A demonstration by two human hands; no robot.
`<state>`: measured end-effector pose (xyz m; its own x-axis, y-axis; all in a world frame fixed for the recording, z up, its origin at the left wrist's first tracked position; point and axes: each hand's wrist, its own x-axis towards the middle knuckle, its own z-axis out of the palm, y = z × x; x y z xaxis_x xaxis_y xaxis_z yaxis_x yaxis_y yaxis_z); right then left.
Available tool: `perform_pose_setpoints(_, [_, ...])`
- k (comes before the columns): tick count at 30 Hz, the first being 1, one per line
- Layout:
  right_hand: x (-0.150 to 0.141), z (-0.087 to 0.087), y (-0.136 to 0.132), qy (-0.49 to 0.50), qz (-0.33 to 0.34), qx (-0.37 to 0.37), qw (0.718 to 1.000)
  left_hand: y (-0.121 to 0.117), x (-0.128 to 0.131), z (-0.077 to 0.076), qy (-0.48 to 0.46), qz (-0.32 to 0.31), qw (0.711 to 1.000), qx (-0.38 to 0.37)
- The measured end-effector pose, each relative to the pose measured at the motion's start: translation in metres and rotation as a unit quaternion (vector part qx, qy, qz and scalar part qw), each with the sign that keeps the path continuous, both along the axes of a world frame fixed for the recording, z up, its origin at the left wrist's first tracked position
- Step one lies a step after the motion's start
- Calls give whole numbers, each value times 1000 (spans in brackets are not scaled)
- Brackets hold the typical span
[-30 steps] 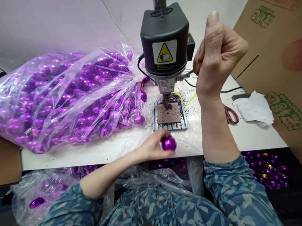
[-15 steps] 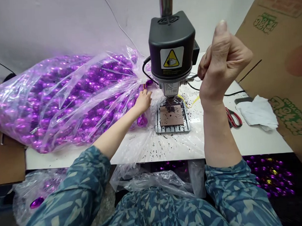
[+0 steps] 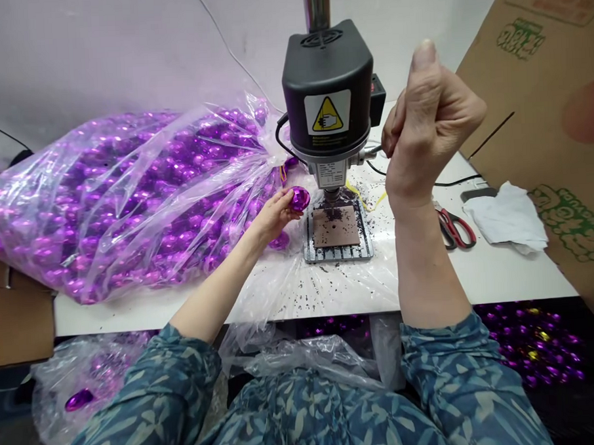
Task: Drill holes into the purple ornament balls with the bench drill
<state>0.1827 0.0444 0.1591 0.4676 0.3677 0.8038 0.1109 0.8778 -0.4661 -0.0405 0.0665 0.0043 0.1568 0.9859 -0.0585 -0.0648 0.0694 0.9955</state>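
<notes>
Pinched in the fingers of my left hand (image 3: 275,213) is a shiny purple faceted bauble (image 3: 300,199), just left of the drill press (image 3: 328,90). My right hand (image 3: 428,121) is raised beside the machine, its fingers wrapped round the feed lever (image 3: 373,152), which the fist mostly hides. Under the chuck (image 3: 332,195) lies a brown board (image 3: 335,227) with a small dark hole, on the slotted metal base (image 3: 340,254). Dark chips are scattered over both. A large clear bag (image 3: 143,203) full of purple baubles lies at the left.
Red-handled scissors (image 3: 457,232) and a crumpled white cloth (image 3: 506,220) lie on the white table (image 3: 506,276) at the right. A large cardboard box (image 3: 559,139) stands beyond them. More purple and gold baubles (image 3: 533,343) sit below the table's right edge. Plastic film hangs over the front edge.
My left hand has come from the bag's opening toward the drill press, now with a purple bauble in its fingers. My right hand stays closed on the lever; the view has shifted slightly.
</notes>
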Motion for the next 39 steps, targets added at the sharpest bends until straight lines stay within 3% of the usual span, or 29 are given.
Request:
perform_pose_setpoints(4, [-1, 0, -1, -3, -9, -12, 1000, -16, 10, -14, -86, -9, 995, -53])
perform_pose_setpoints(7, [-1, -1, -2, -10, -25, -27, 999, -18, 22, -28, -67, 6, 998, -16])
perform_pose_setpoints(12, [-1, -3, 0, 4, 3, 5, 1000, -17, 41, -42, -22, -5, 998, 57])
perform_pose_setpoints(17, [-2, -4, 0, 19, 29, 42, 999, -16, 48, -46, 21, -20, 997, 77])
perform_pose_setpoints(28, [-2, -6, -3, 11, 17, 37, 999, -32, 62, -48, 153, -20, 974, 163])
perform_pose_setpoints(33, [-1, -7, -5, -8, -21, -15, 1000, -41, 71, -49, 143, -11, 977, 159])
perform_pose_setpoints(39, [1, -14, -9, -5, -4, 1, 1000, -42, 75, -54, 120, 16, 982, 145])
